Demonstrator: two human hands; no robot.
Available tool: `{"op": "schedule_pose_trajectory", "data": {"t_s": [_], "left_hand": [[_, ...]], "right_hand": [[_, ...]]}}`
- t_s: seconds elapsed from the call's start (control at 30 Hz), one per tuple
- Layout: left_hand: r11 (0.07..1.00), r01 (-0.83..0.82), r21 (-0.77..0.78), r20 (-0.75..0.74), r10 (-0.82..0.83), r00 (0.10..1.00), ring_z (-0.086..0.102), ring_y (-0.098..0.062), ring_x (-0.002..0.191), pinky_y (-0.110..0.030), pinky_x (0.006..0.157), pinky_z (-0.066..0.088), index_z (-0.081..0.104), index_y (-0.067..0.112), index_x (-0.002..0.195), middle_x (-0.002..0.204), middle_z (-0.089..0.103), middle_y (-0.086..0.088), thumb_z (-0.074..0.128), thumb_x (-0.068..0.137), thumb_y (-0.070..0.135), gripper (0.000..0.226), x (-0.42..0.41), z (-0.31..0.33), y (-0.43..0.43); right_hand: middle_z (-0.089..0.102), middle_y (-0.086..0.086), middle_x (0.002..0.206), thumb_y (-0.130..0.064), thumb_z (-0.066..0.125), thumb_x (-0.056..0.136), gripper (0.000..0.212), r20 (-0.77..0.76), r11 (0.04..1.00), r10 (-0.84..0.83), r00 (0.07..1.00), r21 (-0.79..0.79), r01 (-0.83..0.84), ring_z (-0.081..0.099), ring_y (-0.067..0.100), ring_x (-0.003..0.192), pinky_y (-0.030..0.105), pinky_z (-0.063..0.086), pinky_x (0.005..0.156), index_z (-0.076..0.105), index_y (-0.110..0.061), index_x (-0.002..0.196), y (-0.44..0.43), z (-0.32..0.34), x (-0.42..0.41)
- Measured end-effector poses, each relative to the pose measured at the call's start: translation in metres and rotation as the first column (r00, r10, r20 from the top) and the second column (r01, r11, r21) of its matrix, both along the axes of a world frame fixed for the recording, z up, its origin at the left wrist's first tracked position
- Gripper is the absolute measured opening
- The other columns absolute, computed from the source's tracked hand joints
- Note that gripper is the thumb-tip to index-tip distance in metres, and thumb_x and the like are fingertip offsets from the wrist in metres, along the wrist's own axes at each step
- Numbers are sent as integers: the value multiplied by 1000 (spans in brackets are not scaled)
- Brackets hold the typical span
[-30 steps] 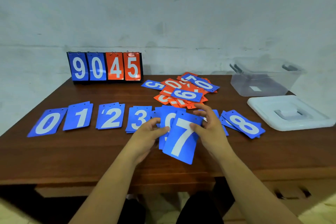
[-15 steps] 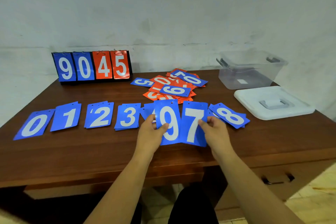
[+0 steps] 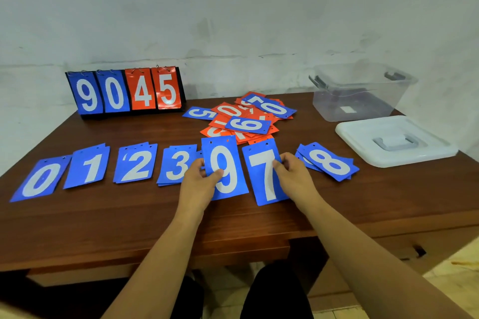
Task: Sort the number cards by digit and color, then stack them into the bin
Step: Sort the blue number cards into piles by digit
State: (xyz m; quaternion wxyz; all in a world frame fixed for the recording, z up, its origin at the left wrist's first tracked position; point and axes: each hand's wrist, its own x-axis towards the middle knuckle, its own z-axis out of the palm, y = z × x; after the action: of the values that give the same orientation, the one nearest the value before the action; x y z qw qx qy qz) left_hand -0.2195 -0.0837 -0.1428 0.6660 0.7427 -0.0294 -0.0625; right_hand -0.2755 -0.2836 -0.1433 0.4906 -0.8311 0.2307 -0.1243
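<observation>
On the brown wooden table point(image 3: 129, 220), we pinch the blue white-numbered 9 card point(image 3: 226, 163) in our left hand point(image 3: 198, 181) and the blue 7 card point(image 3: 263, 179) in our right hand point(image 3: 294, 177), apart, likely to slot each into the digit row, the clear plastic bin point(image 3: 360, 101) far right.

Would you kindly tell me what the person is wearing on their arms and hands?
Nothing that shows: the left hand and right hand are ungloved, with no ring, watch or bracelet visible, and both forearms are bare to the picture's lower edge, so no sleeve is in view.
</observation>
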Motion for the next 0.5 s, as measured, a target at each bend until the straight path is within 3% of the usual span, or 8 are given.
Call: {"op": "schedule_pose_trajectory", "data": {"t_s": [0.1,0.17,0.3,0.4,0.5], "left_hand": [[999,33,-5,8,-33,999,64,-1,78,-16,56,51,51,30,103,92,61,16,72,88,22,27,0,1,-3],[999,53,-1,6,-53,999,64,-1,76,-14,52,50,50,31,100,89,60,17,71,88,21,27,0,2,-5],[998,57,-16,-16,-57,998,68,-5,79,-18,54,53,51,29,105,95,65,11,73,87,24,29,2,1,-7],[998,62,-15,-16,-63,998,70,-7,82,-19,55,54,54,29,101,100,67,7,74,86,24,25,4,-1,-8],[996,85,-12,-1,-85,996,66,-4,77,-18,55,52,50,31,96,92,62,13,72,87,21,26,3,1,-10]], "right_hand": [[51,-7,86,-32,50,100,18,57,975,-134,989,188,121,49,7,82,22,39,65,56,-15,94,-3,8,1],[54,-6,91,-32,51,100,18,71,964,-219,973,170,204,50,7,83,23,41,68,58,-16,98,-16,14,4],[59,3,87,-24,55,98,18,71,937,-326,943,-108,332,61,21,90,29,42,68,63,-8,96,-45,18,7],[62,7,111,-22,59,96,26,-33,917,-305,952,-279,284,59,21,101,28,42,75,61,-6,117,-50,16,11],[64,8,116,-24,59,96,29,-124,868,-269,955,-462,185,61,22,102,34,49,81,57,-8,120,-50,8,19]]}}
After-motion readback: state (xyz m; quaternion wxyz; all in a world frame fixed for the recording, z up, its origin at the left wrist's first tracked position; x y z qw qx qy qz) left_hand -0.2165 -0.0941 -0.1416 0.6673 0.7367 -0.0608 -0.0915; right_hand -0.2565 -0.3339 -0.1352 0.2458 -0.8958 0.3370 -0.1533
